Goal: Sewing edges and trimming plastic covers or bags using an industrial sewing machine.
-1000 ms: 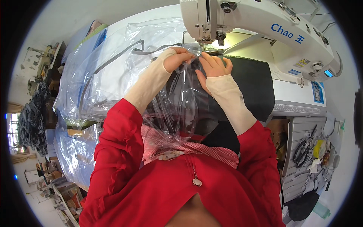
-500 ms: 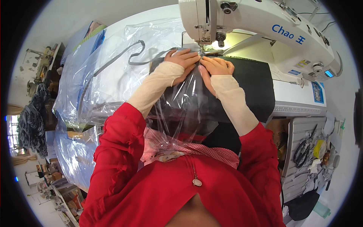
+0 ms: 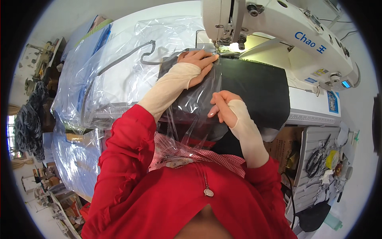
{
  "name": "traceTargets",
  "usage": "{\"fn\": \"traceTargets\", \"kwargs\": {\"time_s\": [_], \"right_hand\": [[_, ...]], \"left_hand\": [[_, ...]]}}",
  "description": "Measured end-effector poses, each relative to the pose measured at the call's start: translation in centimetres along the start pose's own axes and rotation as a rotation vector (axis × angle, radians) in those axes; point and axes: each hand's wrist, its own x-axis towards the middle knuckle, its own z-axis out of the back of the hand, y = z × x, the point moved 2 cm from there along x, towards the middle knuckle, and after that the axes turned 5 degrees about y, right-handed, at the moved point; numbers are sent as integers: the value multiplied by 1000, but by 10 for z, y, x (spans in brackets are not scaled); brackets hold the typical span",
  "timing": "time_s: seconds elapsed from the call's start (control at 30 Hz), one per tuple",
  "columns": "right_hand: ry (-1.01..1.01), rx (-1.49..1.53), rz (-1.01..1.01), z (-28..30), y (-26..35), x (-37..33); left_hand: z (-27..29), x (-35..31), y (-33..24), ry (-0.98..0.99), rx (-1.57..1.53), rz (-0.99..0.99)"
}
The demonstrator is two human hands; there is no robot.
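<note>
My left hand (image 3: 197, 63) lies with fingers stretched out on the clear plastic sheet (image 3: 193, 99), its fingertips just in front of the sewing machine's needle area (image 3: 217, 47). A grey binding strip (image 3: 124, 59) loops over the plastic from the left and reaches the cloth edge beside these fingers. Under the plastic and to the right spreads black fabric (image 3: 254, 85). My right hand (image 3: 226, 106) hovers nearer to me over the black fabric, beside the plastic folds. Its fingers are bent and apart, with nothing visible in them. The plastic hangs over the table edge onto my lap.
The white sewing machine (image 3: 286, 36) arches over the back right. At the right, a grey tray (image 3: 318, 159) holds scissors (image 3: 314, 161) and scraps. A cardboard box (image 3: 280, 149) stands below the table. Dark strips (image 3: 30, 119) hang at the far left.
My right hand has left the needle area and drawn back toward me, its fingers now bent. My left hand stays by the needle. The whole view has shifted slightly.
</note>
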Motion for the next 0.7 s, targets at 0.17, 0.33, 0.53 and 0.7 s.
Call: {"fn": "traceTargets", "kwargs": {"time_s": [0.17,0.33,0.53,0.7], "right_hand": [[-40,57,65,-1,-3,-4],[9,93,64,5,-4,-2],[41,-89,-29,8,3,-6],[28,-213,-48,8,4,-7]], "left_hand": [[-3,4,-1,-66,78,10],[-11,4,-1,-153,72,-20],[-13,1,-1,-181,102,-13],[-10,2,-2,-161,114,-15]]}}
